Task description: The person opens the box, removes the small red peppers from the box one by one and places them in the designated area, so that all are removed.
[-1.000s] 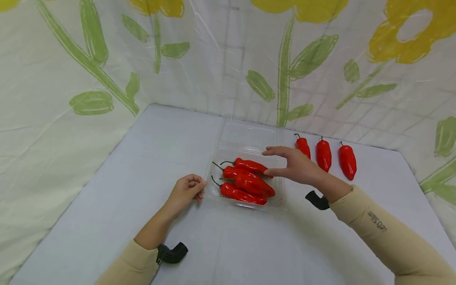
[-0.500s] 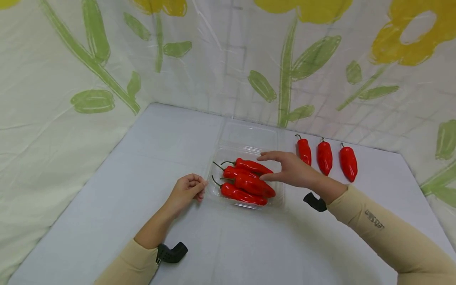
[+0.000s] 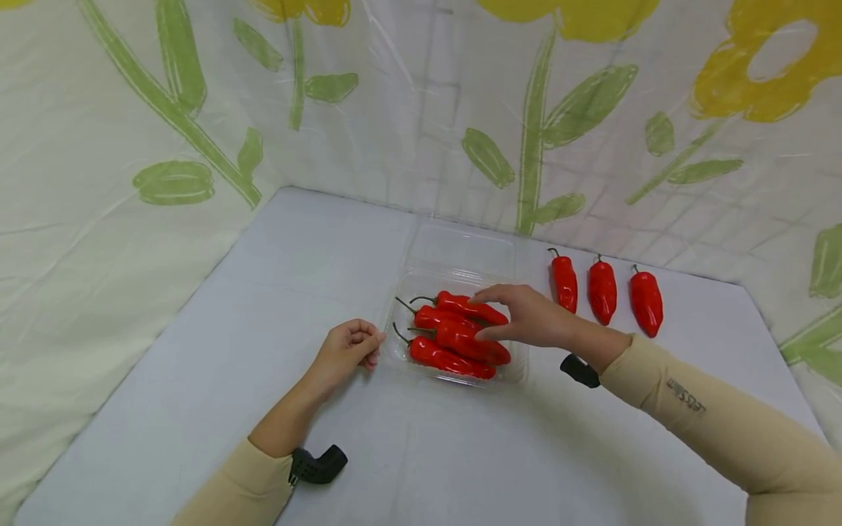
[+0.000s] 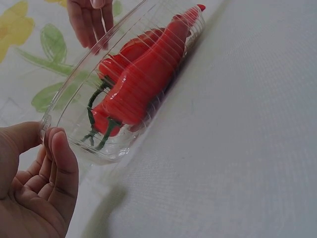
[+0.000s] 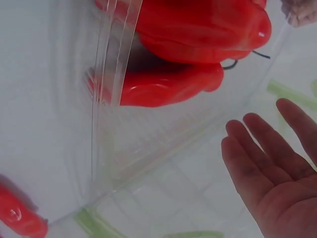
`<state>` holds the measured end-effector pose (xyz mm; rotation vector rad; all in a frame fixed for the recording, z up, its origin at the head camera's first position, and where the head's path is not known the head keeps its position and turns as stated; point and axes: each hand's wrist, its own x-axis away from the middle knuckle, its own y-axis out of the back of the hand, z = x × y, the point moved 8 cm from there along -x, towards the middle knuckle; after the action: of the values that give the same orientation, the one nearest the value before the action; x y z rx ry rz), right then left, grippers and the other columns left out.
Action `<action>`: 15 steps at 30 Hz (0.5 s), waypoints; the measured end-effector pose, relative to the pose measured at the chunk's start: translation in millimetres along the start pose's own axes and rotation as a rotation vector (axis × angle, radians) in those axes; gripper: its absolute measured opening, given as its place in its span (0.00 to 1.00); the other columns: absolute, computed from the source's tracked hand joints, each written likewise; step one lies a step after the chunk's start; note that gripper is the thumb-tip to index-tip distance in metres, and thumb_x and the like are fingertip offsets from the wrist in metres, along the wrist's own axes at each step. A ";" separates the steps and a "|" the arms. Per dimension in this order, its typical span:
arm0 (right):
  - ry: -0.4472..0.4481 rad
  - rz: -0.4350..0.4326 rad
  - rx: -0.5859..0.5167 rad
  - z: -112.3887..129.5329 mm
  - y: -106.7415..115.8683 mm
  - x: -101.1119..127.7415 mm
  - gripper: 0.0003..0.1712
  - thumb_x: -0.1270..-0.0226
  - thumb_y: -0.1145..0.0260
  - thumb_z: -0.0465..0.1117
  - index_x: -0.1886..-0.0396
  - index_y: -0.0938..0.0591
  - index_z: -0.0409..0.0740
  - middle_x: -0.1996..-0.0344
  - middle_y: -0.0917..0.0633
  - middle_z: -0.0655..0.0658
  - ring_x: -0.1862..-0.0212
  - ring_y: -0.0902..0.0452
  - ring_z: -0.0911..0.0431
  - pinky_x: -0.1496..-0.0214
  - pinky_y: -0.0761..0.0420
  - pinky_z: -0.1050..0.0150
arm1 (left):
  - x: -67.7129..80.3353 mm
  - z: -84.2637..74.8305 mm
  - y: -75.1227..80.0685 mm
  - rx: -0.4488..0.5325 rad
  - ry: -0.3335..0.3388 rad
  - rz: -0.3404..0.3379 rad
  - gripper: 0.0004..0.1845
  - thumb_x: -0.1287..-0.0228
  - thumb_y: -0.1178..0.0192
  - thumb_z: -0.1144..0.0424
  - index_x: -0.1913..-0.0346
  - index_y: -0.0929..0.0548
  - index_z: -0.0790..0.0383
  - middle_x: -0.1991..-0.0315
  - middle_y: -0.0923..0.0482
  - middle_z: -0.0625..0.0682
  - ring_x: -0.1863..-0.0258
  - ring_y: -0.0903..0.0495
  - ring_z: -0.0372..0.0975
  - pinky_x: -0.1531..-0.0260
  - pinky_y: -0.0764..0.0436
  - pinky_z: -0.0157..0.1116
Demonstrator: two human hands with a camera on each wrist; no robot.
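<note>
Count from the head view: four red peppers lie in the clear plastic tray, and three more loose peppers lie in a row on the worktop to the right of the tray, well apart from it and near the back wall. One tray, with its hinged clear lid folded open flat behind it.

The four in the tray are glossy, elongated and tapered, with thin dark green stems pointing left and tips pointing right. They are packed side by side, partly overlapping. The left wrist view shows the tray's ribbed wall with the stems against it.

My right hand hovers over the right part of the tray, fingers straight and spread a little, index finger above the rearmost pepper, thumb near the middle ones. I cannot tell whether a fingertip touches a pepper; it has hold of nothing. The right wrist view shows the palm open.

My left hand rests on the worktop at the tray's left edge, fingers loosely curled, fingertips just at the rim, gripping nothing.

The backdrop is a pale cloth printed with yellow flowers and green leaves.
</note>
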<state>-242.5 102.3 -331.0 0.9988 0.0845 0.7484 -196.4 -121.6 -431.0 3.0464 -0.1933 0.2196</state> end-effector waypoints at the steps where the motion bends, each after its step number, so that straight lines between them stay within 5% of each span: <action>1: -0.002 0.009 0.002 0.4 -1.4 -1.2 0.33 0.47 0.28 0.46 0.40 0.26 0.44 0.42 0.24 0.41 0.39 0.31 0.44 0.50 0.19 0.53 | 0.7 -1.2 0.3 0.004 -0.020 -0.001 0.09 0.37 0.42 0.66 0.64 0.28 0.71 0.81 0.28 0.46 0.82 0.28 0.34 0.78 0.21 0.28; 15: -0.004 0.124 0.077 5.6 -16.8 -10.6 0.31 0.46 0.29 0.43 0.42 0.25 0.41 0.45 0.21 0.40 0.43 0.28 0.45 0.49 0.19 0.56 | 0.4 -2.3 1.0 -0.001 0.017 0.003 0.10 0.36 0.43 0.68 0.62 0.29 0.74 0.81 0.29 0.46 0.82 0.28 0.33 0.78 0.21 0.28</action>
<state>-239.3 86.4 -343.9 1.0860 0.0483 0.8621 -196.4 -122.4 -428.7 3.0423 -0.1961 0.2457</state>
